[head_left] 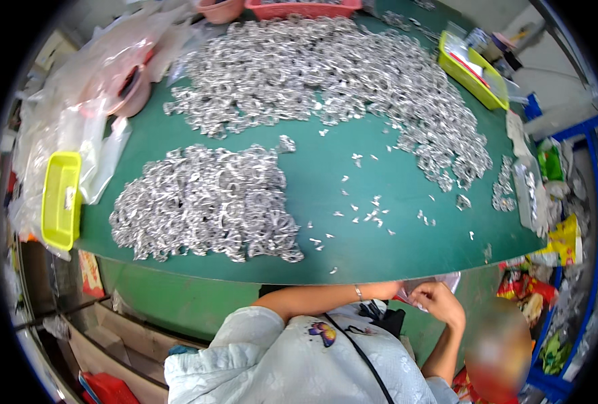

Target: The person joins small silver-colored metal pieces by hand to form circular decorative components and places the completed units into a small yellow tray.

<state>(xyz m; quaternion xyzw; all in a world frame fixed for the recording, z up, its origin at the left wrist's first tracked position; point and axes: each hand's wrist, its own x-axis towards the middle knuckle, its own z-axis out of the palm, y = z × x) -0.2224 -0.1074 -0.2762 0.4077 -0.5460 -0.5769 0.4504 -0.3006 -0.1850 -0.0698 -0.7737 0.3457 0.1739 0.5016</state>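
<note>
Just beyond the table's front edge, my right hand [439, 303] is closed, its bent fingers pinching a clear plastic bag [452, 279] with some red on it. My left hand [394, 290] reaches across to the same bag from the left, a thin bracelet [358, 293] at its wrist. Its fingers are hidden, so its grip does not show. On the green table [353, 252] above my hands lie small silvery metal bits [374, 214], scattered loosely. A large heap of silvery ring-shaped metal pieces [208, 202] covers the table's left front.
A wider heap of similar metal pieces [326, 64] spreads along the back. Yellow-green trays stand at left [61, 202] and back right [474, 77]. A pink bowl [136, 94] sits among plastic sheets [63, 114]. Blue shelving [595, 202] with packets borders the right side.
</note>
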